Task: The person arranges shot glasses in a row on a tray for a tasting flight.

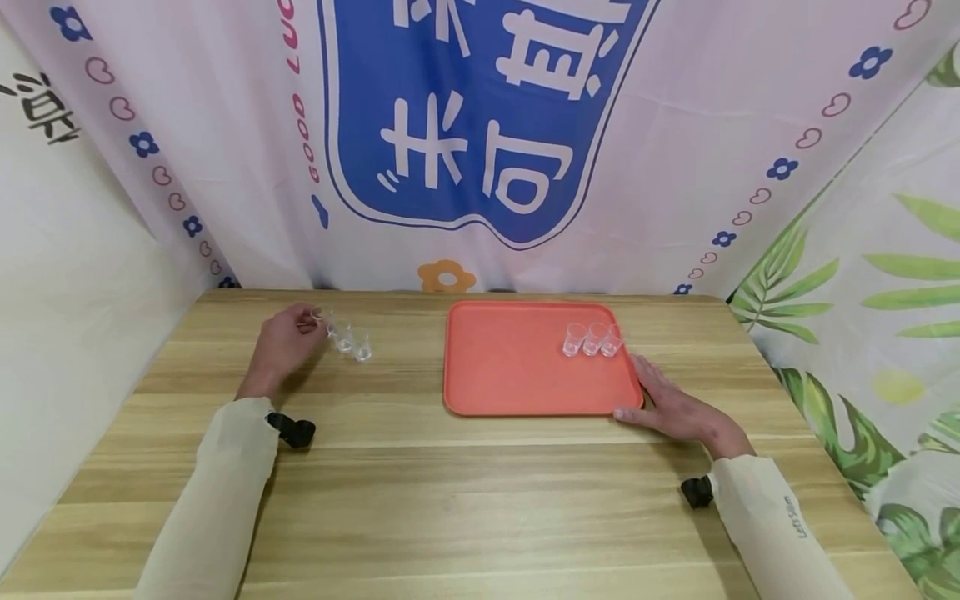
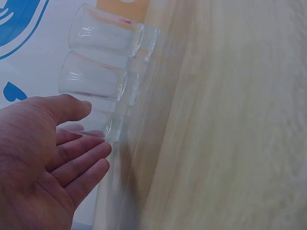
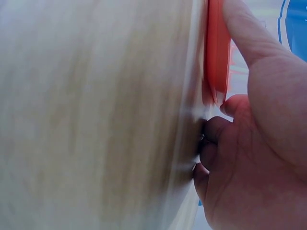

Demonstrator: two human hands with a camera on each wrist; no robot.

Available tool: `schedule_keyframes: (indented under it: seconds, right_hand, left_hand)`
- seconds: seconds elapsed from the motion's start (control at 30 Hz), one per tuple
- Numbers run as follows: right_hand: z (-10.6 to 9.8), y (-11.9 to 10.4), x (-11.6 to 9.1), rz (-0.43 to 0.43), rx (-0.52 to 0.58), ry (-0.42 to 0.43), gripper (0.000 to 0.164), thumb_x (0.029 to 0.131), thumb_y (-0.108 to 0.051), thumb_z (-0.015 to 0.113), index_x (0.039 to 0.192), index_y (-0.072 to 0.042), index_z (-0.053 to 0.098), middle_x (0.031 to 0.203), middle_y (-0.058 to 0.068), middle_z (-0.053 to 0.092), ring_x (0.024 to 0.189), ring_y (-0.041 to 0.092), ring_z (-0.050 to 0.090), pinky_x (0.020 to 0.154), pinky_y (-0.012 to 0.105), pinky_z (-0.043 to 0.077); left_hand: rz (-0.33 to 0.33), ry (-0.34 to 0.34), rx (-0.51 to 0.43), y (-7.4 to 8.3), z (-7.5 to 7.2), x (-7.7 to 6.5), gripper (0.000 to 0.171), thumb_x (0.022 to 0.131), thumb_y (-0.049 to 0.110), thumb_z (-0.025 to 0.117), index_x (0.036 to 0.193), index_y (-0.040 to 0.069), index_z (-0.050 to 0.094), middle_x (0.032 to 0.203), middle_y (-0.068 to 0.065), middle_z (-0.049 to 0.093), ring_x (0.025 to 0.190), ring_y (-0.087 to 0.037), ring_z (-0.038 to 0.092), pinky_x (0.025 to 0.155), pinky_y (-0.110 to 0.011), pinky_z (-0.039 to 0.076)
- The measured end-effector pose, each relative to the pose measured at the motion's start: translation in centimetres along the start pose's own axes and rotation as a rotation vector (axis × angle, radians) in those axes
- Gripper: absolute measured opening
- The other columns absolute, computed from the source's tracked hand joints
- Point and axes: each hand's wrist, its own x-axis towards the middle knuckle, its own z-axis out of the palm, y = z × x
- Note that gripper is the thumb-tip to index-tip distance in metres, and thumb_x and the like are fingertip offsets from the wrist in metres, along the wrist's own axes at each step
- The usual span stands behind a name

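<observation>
In the head view, three small clear shot glasses stand in a slanting row on the left of the table. My left hand (image 1: 288, 337) holds the leftmost shot glass (image 2: 114, 128) between thumb and fingers, low at the table. Beside it are the middle shot glass (image 2: 93, 76) and the end shot glass (image 2: 112, 33), both upright. On the right lies a red tray (image 1: 510, 367), three more shot glasses (image 1: 591, 340) lined up near its far right corner. My right hand (image 1: 671, 408) rests against the tray's near right corner, thumb along the front edge, fingers along the right side.
The wooden table (image 1: 450, 500) ends at a printed curtain (image 1: 247, 167) behind. Leaf-patterned cloth (image 1: 885, 333) hangs on the right, a pale cloth (image 1: 67, 275) on the left. A black wrist camera (image 1: 292, 431) sits on the left sleeve, another camera (image 1: 697, 492) on the right.
</observation>
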Motion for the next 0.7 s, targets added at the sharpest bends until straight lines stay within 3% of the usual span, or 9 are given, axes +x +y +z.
schedule_keyframes:
  seconds: [0.23, 0.43, 0.7]
  right_hand:
    - [-0.10, -0.38, -0.12, -0.011, -0.004, 0.002, 0.107, 0.097, -0.048, 0.070, 0.164, -0.004, -0.001, 0.168, 0.027, 0.001, 0.152, 0.049, -0.001, 0.114, 0.074, 0.011]
    - [-0.14, -0.31, -0.11, 0.001, -0.026, -0.006, 0.106, 0.097, -0.047, 0.070, 0.165, -0.006, -0.001, 0.168, 0.026, 0.001, 0.152, 0.048, -0.001, 0.116, 0.072, 0.011]
    - [0.06, -0.08, 0.02, -0.047, 0.016, 0.009, 0.106, 0.097, -0.044, 0.071, 0.165, -0.006, -0.001, 0.168, 0.026, 0.003, 0.152, 0.049, 0.002, 0.114, 0.075, 0.013]
  left_hand:
    - [-0.021, 0.024, -0.043, 0.25, -0.01, 0.02, 0.040, 0.103, 0.020, 0.059, 0.131, -0.009, 0.058, 0.124, -0.032, 0.064, 0.116, -0.045, 0.063, 0.098, -0.057, 0.050]
    - [-0.029, 0.042, -0.033, 0.30, -0.02, -0.11, 0.040, 0.104, 0.022, 0.061, 0.129, -0.009, 0.059, 0.122, -0.031, 0.064, 0.114, -0.045, 0.063, 0.097, -0.057, 0.051]
    - [-0.034, 0.072, -0.024, 0.17, -0.50, -0.22, 0.041, 0.104, 0.028, 0.061, 0.128, -0.005, 0.061, 0.121, -0.029, 0.065, 0.112, -0.044, 0.064, 0.094, -0.056, 0.053]
